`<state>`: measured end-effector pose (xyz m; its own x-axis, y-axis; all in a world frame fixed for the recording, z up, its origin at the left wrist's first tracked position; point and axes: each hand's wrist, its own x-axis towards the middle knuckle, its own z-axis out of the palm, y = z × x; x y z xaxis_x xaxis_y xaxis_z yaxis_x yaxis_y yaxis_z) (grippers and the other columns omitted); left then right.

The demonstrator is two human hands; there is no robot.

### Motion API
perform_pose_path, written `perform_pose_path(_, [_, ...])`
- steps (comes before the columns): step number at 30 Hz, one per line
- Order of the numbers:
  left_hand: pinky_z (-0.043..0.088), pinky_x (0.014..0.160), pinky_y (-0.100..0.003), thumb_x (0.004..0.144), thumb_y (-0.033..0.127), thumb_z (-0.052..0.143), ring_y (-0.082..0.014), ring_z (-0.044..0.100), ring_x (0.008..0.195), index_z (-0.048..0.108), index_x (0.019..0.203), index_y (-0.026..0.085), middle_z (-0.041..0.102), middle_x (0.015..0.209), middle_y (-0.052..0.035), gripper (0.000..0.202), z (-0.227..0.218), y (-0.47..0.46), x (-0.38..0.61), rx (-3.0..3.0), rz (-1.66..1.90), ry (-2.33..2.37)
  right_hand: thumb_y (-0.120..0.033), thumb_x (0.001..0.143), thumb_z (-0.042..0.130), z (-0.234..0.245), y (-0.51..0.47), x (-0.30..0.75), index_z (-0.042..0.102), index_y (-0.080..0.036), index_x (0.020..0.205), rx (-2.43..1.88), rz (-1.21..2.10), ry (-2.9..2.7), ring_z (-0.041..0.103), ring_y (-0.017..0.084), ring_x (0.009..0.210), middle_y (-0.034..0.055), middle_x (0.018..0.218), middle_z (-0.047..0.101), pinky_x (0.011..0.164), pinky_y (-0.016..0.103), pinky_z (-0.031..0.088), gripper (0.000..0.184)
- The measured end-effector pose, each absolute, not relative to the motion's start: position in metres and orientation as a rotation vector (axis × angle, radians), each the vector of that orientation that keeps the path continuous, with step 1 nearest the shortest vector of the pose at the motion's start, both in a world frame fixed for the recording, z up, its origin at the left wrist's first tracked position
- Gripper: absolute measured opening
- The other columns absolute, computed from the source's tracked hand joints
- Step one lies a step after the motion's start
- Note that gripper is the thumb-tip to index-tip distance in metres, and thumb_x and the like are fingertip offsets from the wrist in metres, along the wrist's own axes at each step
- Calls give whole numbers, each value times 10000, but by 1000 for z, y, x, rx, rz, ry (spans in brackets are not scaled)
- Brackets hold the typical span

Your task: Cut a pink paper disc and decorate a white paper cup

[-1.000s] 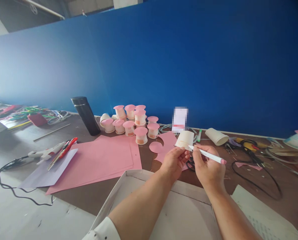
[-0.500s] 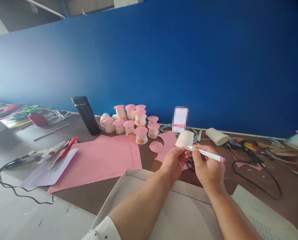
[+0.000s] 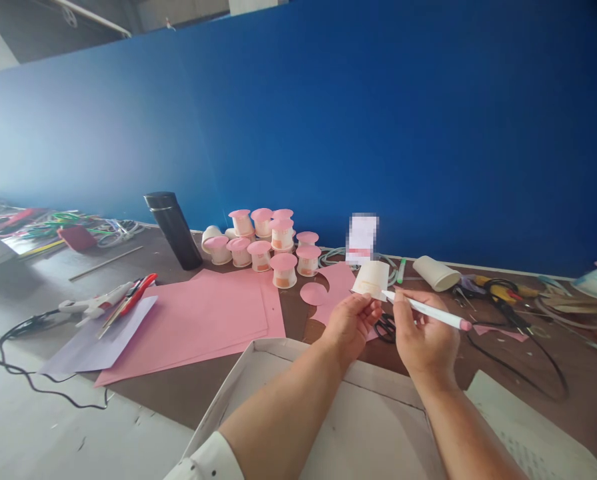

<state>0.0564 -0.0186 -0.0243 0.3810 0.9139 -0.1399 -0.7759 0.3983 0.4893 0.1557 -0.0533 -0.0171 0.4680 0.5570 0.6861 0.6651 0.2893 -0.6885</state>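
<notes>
My left hand [image 3: 352, 324] is closed on the rim of a white paper cup [image 3: 371, 275], held bottom up with faint orange-yellow lines on its side. In my right hand [image 3: 427, 340] is a white marker pen [image 3: 431, 311] with a pink end; its tip points left, close to the cup's lower right edge. Whether the tip touches the cup I cannot tell. Beyond and left of my hands, several upturned cups with pink paper discs on top [image 3: 283, 269] stand grouped, some stacked. A loose pink paper disc [image 3: 313, 293] lies beside a cut pink sheet [image 3: 335, 283].
Below my forearms is a shallow white box lid [image 3: 258, 373]. Pink paper sheets [image 3: 213, 313], a glue gun [image 3: 95, 303] and red-handled scissors [image 3: 138, 295] lie left, near a black flask [image 3: 173, 230]. To the right are a tipped paper cup [image 3: 435, 273] and a black cable [image 3: 528, 383].
My right hand and the marker pen have shifted to the right, taking the tip from the cup's marked side to its edge. My left hand and the cup have hardly moved.
</notes>
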Motion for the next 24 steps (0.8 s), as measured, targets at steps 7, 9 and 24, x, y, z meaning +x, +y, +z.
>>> perform_pose_path(7, [495, 723, -187, 761, 119, 650, -92, 594, 688, 660, 812, 80, 622, 725, -56, 65, -26, -18, 56, 386, 1093, 398, -386, 824, 579, -15, -54, 154, 664, -166, 850, -1441, -126, -1195, 611, 165, 607, 85, 781, 691, 586, 275, 490, 237])
perform_pose_path(9, [494, 726, -186, 760, 120, 651, -92, 595, 691, 658, 803, 80, 620, 723, -56, 59, -26, -18, 56, 385, 1094, 396, -388, 825, 579, -14, -54, 153, 665, -167, 849, -1445, -136, -1203, 614, 167, 609, 86, 783, 693, 593, 276, 491, 238])
perform_pose_path(24, [489, 718, -187, 736, 115, 665, -87, 585, 662, 639, 755, 79, 611, 698, -46, 48, -23, -19, 55, 358, 1101, 393, -418, 812, 571, -16, -54, 154, 656, -182, 789, -1517, -169, -1267, 633, 197, 624, 80, 718, 689, 576, 272, 467, 252])
